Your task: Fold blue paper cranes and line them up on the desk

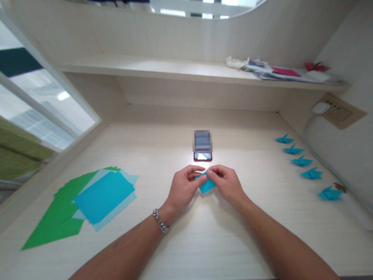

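Note:
Between my hands, just above the desk's middle, is a small folded piece of blue paper (208,186). My left hand (187,181) pinches its left side, the thumb lying on top. On the other side my right hand (226,180) grips the upper right edge between thumb and fingers. Part of the paper is hidden behind the fingers. Just beyond my fingertips lies a phone (202,156) with its screen lit, most of it blurred out.
Blue sheets (105,196) lie over green sheets (51,218) on the left. Several folded blue paper birds (302,161) form a row at the right, near a cable (325,163) and a wall socket (343,110). Papers (282,72) lie on the shelf (171,69) above.

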A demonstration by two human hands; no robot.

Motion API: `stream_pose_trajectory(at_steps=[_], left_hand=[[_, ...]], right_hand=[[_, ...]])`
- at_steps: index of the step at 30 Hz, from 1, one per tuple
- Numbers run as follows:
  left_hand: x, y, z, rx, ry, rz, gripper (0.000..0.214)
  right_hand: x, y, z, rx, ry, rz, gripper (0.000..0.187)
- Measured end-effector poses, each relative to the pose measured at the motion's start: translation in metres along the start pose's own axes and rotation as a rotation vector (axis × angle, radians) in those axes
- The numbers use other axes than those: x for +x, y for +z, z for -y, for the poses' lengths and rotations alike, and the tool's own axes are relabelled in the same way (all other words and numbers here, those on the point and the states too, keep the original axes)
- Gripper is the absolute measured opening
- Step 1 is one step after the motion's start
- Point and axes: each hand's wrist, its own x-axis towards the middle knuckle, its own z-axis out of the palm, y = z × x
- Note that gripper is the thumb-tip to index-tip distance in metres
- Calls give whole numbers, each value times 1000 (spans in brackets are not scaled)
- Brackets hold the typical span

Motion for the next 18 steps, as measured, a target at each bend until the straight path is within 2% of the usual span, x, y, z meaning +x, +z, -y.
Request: stream_pose_trajectory(at_steps=[4, 14, 18], left_hand=[[0, 1, -1, -40, -62, 14, 27], [1, 4, -2, -116, -64, 20, 38], [-1, 6, -4, -91, -144, 104, 35]], right_hand=[[0, -2, 1, -31, -11, -65, 18], [0, 0, 2, -26, 13, -171, 23], [0, -2, 3, -15, 4, -183, 23]])
